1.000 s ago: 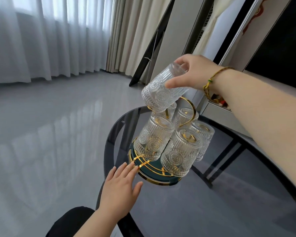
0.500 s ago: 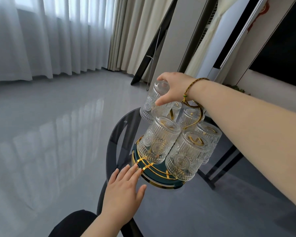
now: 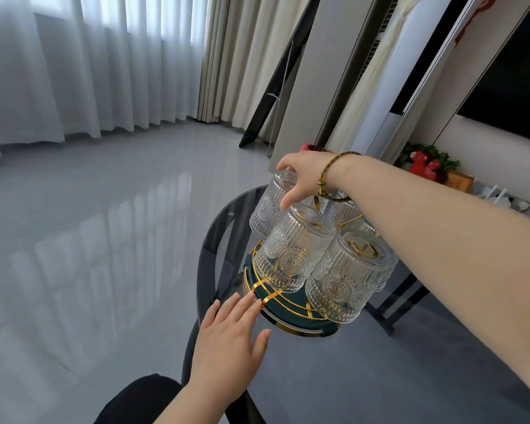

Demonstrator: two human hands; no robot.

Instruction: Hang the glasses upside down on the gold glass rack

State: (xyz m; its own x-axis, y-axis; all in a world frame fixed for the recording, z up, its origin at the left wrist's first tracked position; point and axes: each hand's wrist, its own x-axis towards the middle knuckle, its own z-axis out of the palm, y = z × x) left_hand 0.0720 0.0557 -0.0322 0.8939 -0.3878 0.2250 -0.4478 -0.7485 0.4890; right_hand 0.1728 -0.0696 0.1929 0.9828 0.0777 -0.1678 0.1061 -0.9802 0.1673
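The glass under the right hand has come down from its tilted carry to sit upside down on the rack, fingers clamped on its base. Only letting go seems left. The left hand lies flat, fingers spread, touching the rack's near edge.

Clearly a home, most likely a living room: sheer white floor-length curtains across the upper left of the frame, with heavier beige pleated drapes just right of them at top centre. Below, glossy pale grey floor tiles mirroring the window light over the left half, and a round smoked-glass side table on dark legs at lower right. At the right edge, a large black wall-mounted screen above a low ledge with a red ornament among green leaves.
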